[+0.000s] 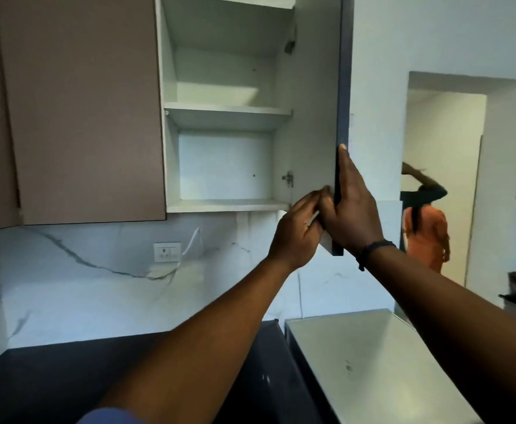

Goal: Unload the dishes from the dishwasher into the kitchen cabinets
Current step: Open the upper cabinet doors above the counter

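The upper cabinet stands open, and its two white shelves are bare. Its door swings out to the right, edge toward me. My right hand grips the door's front edge low down, one finger stretched up along it. My left hand is curled against the door's inner face near the bottom corner, fingertips touching the right thumb. No dishes are in view.
A closed brown cabinet hangs to the left. Below are the marble backsplash with a wall socket, a dark countertop and a grey metallic appliance top. A person in orange stands in the doorway at right.
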